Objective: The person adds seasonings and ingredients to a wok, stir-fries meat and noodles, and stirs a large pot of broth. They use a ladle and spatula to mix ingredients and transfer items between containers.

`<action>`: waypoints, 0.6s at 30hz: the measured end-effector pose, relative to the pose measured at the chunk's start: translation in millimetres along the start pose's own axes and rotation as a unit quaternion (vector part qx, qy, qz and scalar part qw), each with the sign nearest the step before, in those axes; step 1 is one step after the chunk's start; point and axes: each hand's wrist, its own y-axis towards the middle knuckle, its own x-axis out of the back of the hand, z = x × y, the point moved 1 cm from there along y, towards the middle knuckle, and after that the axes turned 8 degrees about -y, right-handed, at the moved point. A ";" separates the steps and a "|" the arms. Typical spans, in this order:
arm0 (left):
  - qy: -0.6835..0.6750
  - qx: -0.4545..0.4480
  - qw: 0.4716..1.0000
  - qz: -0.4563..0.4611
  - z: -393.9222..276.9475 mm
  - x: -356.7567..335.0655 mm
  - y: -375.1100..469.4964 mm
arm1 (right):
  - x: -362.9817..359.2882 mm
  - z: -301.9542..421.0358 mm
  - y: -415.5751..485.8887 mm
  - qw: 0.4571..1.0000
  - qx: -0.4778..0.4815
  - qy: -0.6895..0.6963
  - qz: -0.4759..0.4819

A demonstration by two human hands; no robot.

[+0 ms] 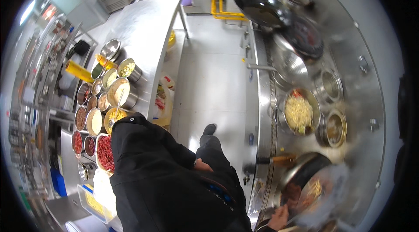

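Note:
My left hand (203,166), at the end of a black sleeve, rests low against my dark clothing; its fingers are mostly hidden. At the bottom right, my right hand (279,218) is curled beside a blurred, pale see-through container or bag (332,196) with yellow strips and reddish pieces in it. Whether it grips the edge of this or a thin handle is unclear. Just beyond tilts a dark wok (309,166) with a wooden handle (284,159), reddish-brown food low in it. Farther up the metal range, a steel bowl (316,101) holds pale yellow shredded food.
Steel pots (330,84) and a brass-coloured pot (340,129) stand behind the bowl. Farther along are an upturned metal wok or lid (289,60) and a black wok (258,8). On my left, a steel table (140,16) bears several ingredient tubs and a tray of red chopped food (105,153).

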 end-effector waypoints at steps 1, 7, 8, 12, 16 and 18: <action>-0.013 -0.005 1.000 -0.015 0.2 9.5 -4.0 | -17.5 42.6 3.7 0.988 0.006 0.144 0.060; -0.078 -0.040 0.991 -0.102 30.5 87.7 -54.6 | -125.3 282.2 27.5 0.897 0.186 0.266 0.300; -0.091 -0.045 0.988 -0.119 36.3 97.8 -66.1 | -136.8 313.0 31.8 0.890 0.214 0.247 0.318; -0.148 -0.062 0.969 -0.188 55.7 129.9 -116.8 | -163.8 422.7 61.1 0.873 0.359 0.079 0.319; -0.201 -0.076 0.948 -0.235 67.5 154.8 -152.8 | -169.2 510.1 102.3 0.837 0.347 0.057 0.419; -0.249 -0.047 0.935 -0.248 72.2 168.4 -163.4 | -186.2 553.4 121.9 0.827 0.343 0.019 0.446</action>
